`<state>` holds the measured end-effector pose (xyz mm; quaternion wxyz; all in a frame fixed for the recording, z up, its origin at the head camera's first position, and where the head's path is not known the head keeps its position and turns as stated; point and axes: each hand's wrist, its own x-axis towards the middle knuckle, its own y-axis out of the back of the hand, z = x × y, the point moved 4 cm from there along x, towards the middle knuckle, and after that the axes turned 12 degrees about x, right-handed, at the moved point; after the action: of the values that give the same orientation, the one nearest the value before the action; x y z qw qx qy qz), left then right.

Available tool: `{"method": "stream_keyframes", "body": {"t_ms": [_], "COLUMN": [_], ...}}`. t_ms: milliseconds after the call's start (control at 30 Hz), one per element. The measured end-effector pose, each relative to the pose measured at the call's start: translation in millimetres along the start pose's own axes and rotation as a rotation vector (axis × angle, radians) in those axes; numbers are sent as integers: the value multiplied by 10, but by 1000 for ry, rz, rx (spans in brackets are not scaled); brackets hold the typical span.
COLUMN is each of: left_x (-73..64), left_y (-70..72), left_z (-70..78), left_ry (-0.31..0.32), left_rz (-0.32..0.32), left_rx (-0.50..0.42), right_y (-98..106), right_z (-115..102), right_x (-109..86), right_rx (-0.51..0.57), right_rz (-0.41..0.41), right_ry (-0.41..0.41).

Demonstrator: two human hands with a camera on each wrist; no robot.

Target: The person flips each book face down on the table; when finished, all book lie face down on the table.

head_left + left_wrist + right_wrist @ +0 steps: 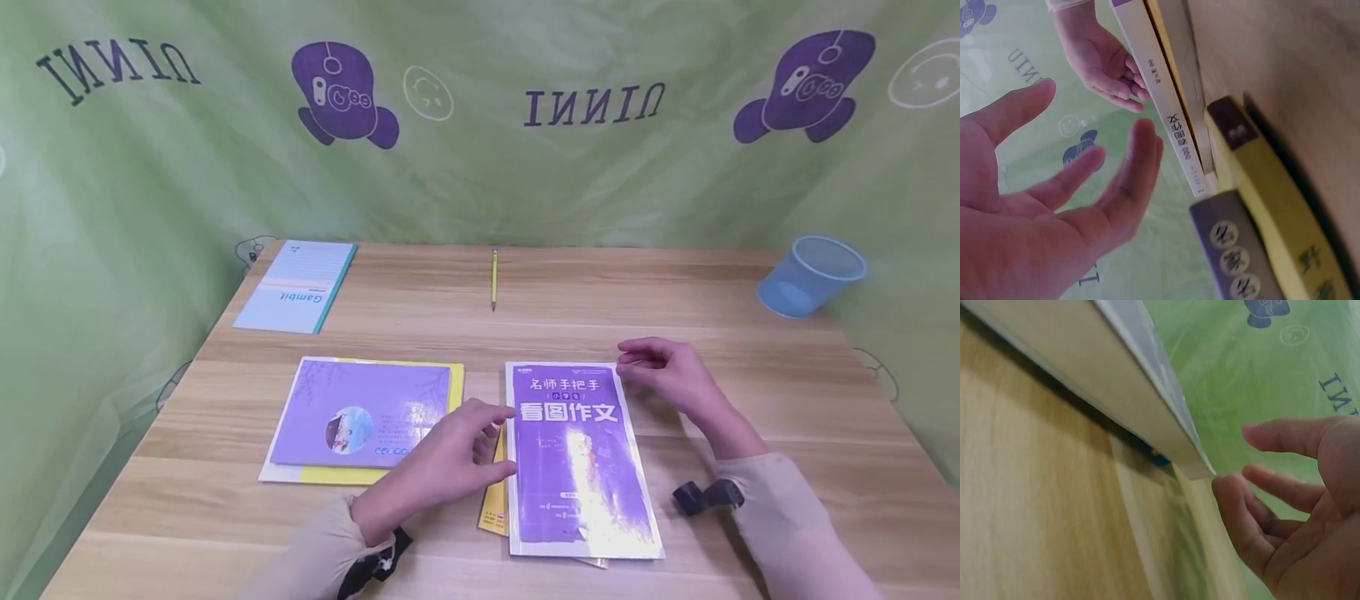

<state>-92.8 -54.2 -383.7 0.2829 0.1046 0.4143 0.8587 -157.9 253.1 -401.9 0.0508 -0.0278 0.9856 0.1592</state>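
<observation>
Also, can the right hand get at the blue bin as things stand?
Probably yes: the right hand seems to hold nothing, and nothing visible stands between it and the blue bin.

White-titled book: purple, white border. Curtain: green, purple figures. Pencil: yellow-green. Bin: blue.

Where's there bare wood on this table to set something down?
A wide patch runs along the back, between the green pencil and the blue bin. A smaller one lies between the pencil and the Gambit notebook. Crowded up front: only a narrow gap separates the left book stack from the right book stack, with the left hand over it.
</observation>
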Motion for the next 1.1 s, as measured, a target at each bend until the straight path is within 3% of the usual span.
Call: {"method": "stream_keyframes", "body": {"t_ms": [167,300,433,900,1100], "left_x": [-64,-111,-94,-128,-156], "left_y": [-86,-181,-237,-312,-374], "left_z": [49,108,128,188,198], "left_ry": [51,35,12,36,6], "left_rz": [-9,-48,-64,-148,-162], "left_rx": [140,238,284,402,462], "right_y": [-19,-55,-47,-79,-107], "right_z": [55,66,71,72,93], "right_x": [38,41,33,34,38], "right_rx": [-15,4,25,29,9], "right_rz": [-25,-74,-83,-103,-111], "right_ry": [-37,-62,-77,-89,-110]}}
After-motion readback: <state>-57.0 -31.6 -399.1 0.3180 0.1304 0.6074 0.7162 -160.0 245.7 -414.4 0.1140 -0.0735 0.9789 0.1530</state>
